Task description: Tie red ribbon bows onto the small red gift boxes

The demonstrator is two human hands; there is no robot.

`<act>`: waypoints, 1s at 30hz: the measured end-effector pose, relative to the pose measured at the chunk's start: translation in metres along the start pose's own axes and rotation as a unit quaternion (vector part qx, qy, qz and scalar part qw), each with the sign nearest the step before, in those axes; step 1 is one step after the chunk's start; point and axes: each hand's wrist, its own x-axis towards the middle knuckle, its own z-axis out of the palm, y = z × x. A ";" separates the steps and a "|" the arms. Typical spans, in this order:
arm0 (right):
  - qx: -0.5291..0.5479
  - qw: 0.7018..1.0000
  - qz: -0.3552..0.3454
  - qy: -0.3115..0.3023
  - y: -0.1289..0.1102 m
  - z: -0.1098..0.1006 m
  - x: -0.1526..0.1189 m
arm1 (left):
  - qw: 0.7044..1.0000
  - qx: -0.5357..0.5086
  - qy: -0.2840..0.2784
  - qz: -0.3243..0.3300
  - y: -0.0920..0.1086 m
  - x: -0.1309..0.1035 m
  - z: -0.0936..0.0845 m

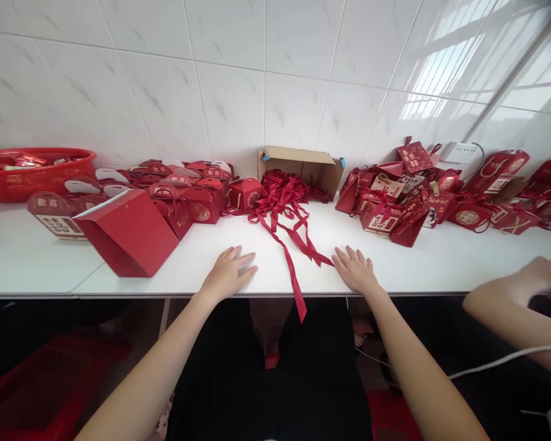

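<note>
My left hand (228,274) lies flat near the front edge of the white table (275,278), fingers apart, holding nothing. My right hand (354,269) also rests palm down on the table, its fingers spread, close to the tip of a red ribbon. Between and beyond the hands, a tangled heap of red ribbons (284,191) spills from an open cardboard box (324,168) lying against the wall. One ribbon end hangs over the table's front edge. Left of my left hand stands a large plain red box (128,233).
Many small red gift boxes (206,202) are grouped at the left, and more decorated ones (381,217) are piled at the right. A red basin (37,174) stands far left. Another person's arm (505,303) rests at the right edge. A white power strip (460,152) is by the wall.
</note>
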 end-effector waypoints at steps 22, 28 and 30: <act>0.016 1.000 0.000 0.020 -0.004 -0.004 -0.003 | 0.943 -0.125 0.307 0.019 -0.003 -0.006 0.004; 0.017 1.000 -0.002 0.015 -0.003 -0.004 -0.003 | 0.946 -0.126 0.300 0.010 -0.005 -0.005 0.004; 0.015 1.000 -0.002 0.011 -0.003 -0.003 -0.002 | 0.947 -0.126 0.296 0.004 -0.005 -0.005 0.004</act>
